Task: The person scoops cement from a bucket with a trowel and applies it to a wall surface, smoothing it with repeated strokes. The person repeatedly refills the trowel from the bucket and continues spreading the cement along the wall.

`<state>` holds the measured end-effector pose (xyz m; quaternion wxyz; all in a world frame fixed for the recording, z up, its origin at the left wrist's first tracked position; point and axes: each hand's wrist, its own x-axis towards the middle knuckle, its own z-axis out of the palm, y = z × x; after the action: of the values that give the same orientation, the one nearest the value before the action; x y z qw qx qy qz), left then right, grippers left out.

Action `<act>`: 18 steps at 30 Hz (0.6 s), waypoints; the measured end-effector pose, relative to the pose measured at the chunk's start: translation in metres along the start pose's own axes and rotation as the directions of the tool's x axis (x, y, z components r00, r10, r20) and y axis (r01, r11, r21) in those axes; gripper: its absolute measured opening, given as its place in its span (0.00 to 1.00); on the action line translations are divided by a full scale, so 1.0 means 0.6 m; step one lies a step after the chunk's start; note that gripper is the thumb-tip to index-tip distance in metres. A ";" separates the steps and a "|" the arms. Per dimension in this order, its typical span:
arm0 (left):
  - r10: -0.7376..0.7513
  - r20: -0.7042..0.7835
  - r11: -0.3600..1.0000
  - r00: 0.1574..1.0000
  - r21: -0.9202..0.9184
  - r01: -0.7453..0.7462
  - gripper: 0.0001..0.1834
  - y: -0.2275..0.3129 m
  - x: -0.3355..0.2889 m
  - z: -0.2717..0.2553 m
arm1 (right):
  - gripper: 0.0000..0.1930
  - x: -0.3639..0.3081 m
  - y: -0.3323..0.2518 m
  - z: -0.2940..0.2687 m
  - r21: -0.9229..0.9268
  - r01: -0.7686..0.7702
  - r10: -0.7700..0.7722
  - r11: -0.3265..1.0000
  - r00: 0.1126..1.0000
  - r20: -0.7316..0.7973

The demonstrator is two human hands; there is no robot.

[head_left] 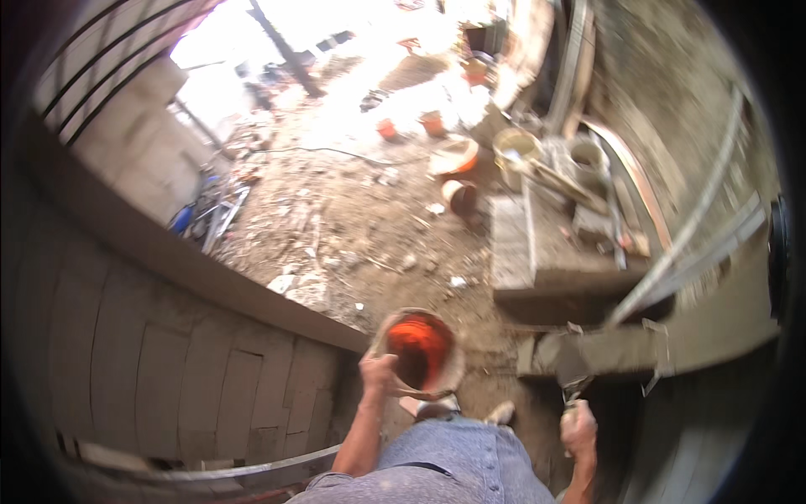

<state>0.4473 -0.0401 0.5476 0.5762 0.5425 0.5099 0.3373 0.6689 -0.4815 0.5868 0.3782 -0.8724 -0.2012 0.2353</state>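
Note:
My left hand (379, 375) grips the rim of a bucket (431, 338) in front of my body. The bucket is orange inside, with a dirty grey rim and dark contents at the bottom. Off to the right, my right hand (578, 430) is wrapped around the handle of a trowel (573, 361). The trowel's blade points away from me, over a grey mortar-covered ledge (621, 349); whether it touches the surface I cannot tell. Thin bent metal clips (659, 344) sit across that ledge.
A low wall of blocks (159, 336) runs along the left. Ahead lies rubble-strewn dirt (361, 227) with a cable across it. Buckets (458, 196) and an orange-edged basin (453, 157) stand farther off. A concrete step (558, 252) and a long leaning strip (688, 218) are at the right.

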 end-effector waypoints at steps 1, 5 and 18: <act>0.065 0.079 0.998 0.995 0.000 -0.065 0.27 0.041 0.020 0.001 | 0.17 0.045 -0.068 0.048 -0.040 0.243 -0.244 0.969 0.970 -0.009; 0.092 0.382 0.989 0.919 0.071 -0.129 0.27 0.175 -0.003 0.033 | 0.18 0.191 -0.304 0.171 -0.413 0.602 -0.508 0.684 0.799 0.323; 0.432 0.703 0.826 0.565 -0.057 -0.560 0.21 0.319 0.163 0.032 | 0.15 0.364 -0.496 0.319 -0.554 0.337 -0.400 0.761 0.916 0.009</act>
<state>0.5216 0.0822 0.7093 0.5550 0.7963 0.1111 0.2136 0.6862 -0.0694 0.6397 0.1636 -0.8981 -0.4063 0.0407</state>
